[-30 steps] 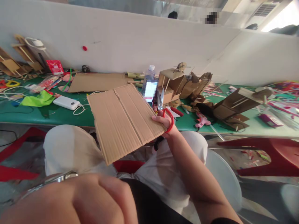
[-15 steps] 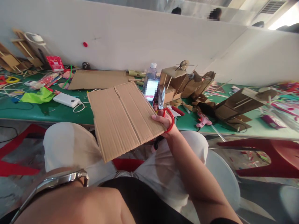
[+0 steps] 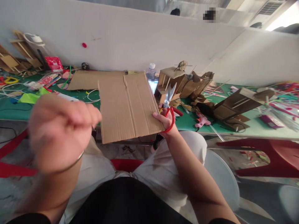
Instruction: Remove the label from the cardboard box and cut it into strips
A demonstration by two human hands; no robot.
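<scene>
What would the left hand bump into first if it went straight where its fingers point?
Probably the left edge of the cardboard sheet held in the right hand, though depth is unclear.

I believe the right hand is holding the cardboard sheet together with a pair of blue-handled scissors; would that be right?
Not quite: the handles of the scissors are red, not blue, as the head view shows. The right hand does hold them together with the cardboard sheet.
</scene>
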